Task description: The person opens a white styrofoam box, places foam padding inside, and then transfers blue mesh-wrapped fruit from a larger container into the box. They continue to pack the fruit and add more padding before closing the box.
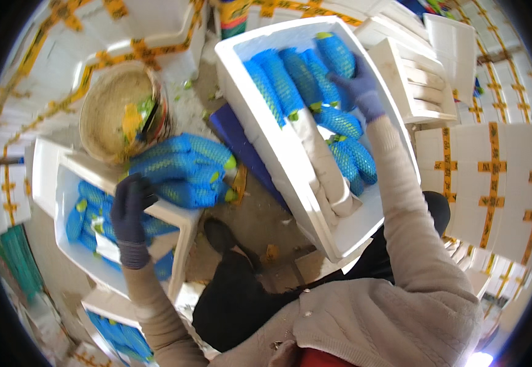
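A large white foam box [266, 160] stands before me on the right, holding green vegetables in blue foam net sleeves [300, 78] and pale wrapped bundles [323, 160]. My right hand [360, 87], in a dark glove, is inside it with fingers curved against the side of one netted vegetable [335, 50]. My left hand [130, 202], also gloved, is bent above the edge of a smaller foam box [87, 270] with more netted vegetables in it. Its fingertips are close to a pile of netted vegetables [183, 169]; whether they touch it is unclear.
A round tub [117, 110] with yellow tape scraps and green bits stands at the upper left. A blue panel [247, 151] lies against the large box. Taped foam boxes [482, 183] are stacked around. Another foam box of pale bundles [413, 82] sits at upper right.
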Demonstrator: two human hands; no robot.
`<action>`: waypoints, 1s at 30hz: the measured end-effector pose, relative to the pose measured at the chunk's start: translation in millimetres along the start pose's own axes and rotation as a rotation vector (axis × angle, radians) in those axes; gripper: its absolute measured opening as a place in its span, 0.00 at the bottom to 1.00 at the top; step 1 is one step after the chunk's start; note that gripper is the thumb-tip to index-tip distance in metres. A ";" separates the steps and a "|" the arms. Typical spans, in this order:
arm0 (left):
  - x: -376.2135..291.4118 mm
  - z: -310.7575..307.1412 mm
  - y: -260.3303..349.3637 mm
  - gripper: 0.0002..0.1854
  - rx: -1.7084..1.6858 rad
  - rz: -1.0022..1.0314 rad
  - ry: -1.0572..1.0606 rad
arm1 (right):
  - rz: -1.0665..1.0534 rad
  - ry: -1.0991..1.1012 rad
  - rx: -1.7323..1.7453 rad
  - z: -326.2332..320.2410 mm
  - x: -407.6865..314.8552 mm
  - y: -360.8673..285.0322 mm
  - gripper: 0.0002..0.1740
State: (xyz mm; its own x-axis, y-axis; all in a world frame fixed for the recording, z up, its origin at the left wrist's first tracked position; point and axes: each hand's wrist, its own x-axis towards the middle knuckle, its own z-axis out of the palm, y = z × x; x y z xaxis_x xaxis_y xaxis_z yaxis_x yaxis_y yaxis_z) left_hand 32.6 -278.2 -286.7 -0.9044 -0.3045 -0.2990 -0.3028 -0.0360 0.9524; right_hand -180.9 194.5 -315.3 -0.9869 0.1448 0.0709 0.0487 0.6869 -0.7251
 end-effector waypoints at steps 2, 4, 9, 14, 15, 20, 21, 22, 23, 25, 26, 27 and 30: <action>-26.2 -66.2 -36.2 0.17 0.091 -0.026 0.179 | 0.039 0.098 -0.149 18.1 46.5 53.8 0.51; -67.0 -131.0 -66.4 0.14 0.214 -0.055 0.283 | 0.170 -0.238 -0.057 45.7 72.1 90.2 0.45; -130.8 -185.7 -129.8 0.20 0.907 -0.210 0.143 | 0.250 -0.263 0.106 67.2 109.1 135.8 0.52; -112.9 -145.1 -179.5 0.35 1.424 -0.320 -0.347 | 0.007 -0.226 -0.580 68.9 143.8 190.6 0.54; -110.2 -137.9 -184.1 0.36 1.489 -0.313 -0.433 | -0.011 -0.244 -0.473 71.6 144.9 198.5 0.57; -108.9 -136.0 -175.5 0.36 1.443 -0.323 -0.266 | 0.028 -0.108 -0.468 72.1 126.9 133.1 0.48; -111.4 -140.6 -167.0 0.37 1.388 -0.386 -0.234 | -0.065 -0.017 -0.443 67.5 110.8 100.2 0.43; -110.9 -143.5 -156.9 0.39 1.312 -0.404 -0.193 | -0.085 0.096 -0.397 62.9 91.6 61.5 0.38; -110.9 -146.6 -144.0 0.39 1.246 -0.341 -0.074 | -0.249 0.059 -0.106 61.7 60.3 23.6 0.30; -112.6 -149.4 -109.7 0.39 0.961 -0.281 0.111 | -0.363 -0.045 0.275 68.0 -13.4 -55.5 0.20; -113.0 -146.7 -90.2 0.39 0.809 -0.273 0.197 | -0.446 -0.139 0.352 76.2 -52.2 -93.6 0.18; -110.4 -139.2 -71.8 0.38 0.611 -0.157 0.227 | -0.416 -0.238 0.391 85.8 -99.5 -126.1 0.18; -90.8 -99.0 -25.5 0.35 0.297 -0.047 0.284 | -0.383 -0.714 0.562 132.4 -203.0 -201.9 0.31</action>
State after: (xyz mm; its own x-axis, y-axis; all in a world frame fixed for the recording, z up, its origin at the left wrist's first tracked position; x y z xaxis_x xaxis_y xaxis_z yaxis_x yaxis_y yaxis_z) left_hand 152.1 -343.9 -278.0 -0.7813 -0.5608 -0.2741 -0.4533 0.2077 0.8668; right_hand -10.7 -67.9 -273.9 -0.7909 -0.6076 0.0727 -0.1913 0.1326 -0.9725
